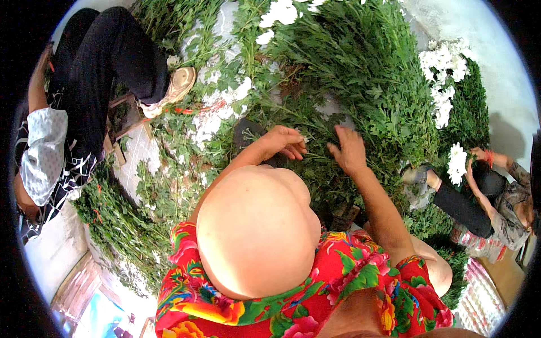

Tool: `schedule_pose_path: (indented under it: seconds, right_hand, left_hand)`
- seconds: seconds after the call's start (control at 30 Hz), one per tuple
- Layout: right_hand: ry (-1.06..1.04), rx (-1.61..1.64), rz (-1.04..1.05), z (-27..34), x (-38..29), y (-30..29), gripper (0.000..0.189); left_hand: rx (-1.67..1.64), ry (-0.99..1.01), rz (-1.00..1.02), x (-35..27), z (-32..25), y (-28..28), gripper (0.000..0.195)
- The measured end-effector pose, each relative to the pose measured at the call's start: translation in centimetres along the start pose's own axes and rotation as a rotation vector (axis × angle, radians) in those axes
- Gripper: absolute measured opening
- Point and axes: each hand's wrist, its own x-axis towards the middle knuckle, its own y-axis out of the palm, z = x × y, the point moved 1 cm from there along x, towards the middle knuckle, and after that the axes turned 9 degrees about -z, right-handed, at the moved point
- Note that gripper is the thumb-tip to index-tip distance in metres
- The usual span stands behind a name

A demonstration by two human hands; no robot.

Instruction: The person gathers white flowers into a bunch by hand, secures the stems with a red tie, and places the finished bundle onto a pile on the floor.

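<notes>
Before me lies a large heap of cut leafy green stems [351, 67], with white chrysanthemum blooms [281, 12] at its far end. My left hand [283, 141] has its fingers curled around a thin stem near a small whitish flower head or bud; that stem reaches right over the leaves. My right hand [350, 148] is spread above the foliage, fingers and thumb apart, with nothing seen in its grasp. Dark cloth shows beneath my left hand.
A seated person [110, 55] in dark trousers is at the left, one shoe among loose leaves and white petals [211, 122]. At the right another person [503, 190] holds white chrysanthemums [457, 164]. Wooden stool parts [119, 153] stand at the left; more bundled stems [122, 224] lie at lower left.
</notes>
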Motion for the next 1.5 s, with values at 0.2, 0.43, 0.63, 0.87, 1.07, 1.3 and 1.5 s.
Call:
schedule_pose_path:
  seconds: [0.2,0.43,0.63,0.87,1.07,1.3,1.5]
  right_hand:
    - [0.226,0.321,-0.038,-3.6,-1.8,2.0,0.031]
    - [0.229,0.493,0.028,-0.7,0.8,-1.5,0.029]
    - [0.147,0.328,-0.295,0.0,4.8,-2.2,0.030]
    - [0.428,-0.243,0.358,-2.0,9.2,-1.3,0.037]
    - [0.039,0.294,-0.001,0.3,6.8,-2.0,0.046]
    - [0.368,0.635,-0.088,-1.7,5.1,-0.9,0.031]
    - [0.360,0.552,0.101,-0.7,4.8,-3.5,0.033]
  left_hand:
    - [0.131,-0.009,0.289,-2.0,0.7,-0.2,0.033]
    - [-0.362,0.339,-0.252,-0.7,-1.7,0.2,0.048]
    - [-0.689,0.304,-0.593,-0.6,-4.1,-2.2,0.033]
    - [-0.700,0.269,-0.604,0.3,-3.7,-2.9,0.031]
    - [-0.843,0.302,-0.471,0.6,-3.7,-2.2,0.036]
    - [-0.427,0.054,-0.776,-0.9,-3.8,-3.4,0.069]
    - [0.436,0.643,-1.395,-4.4,-4.5,-3.4,0.068]
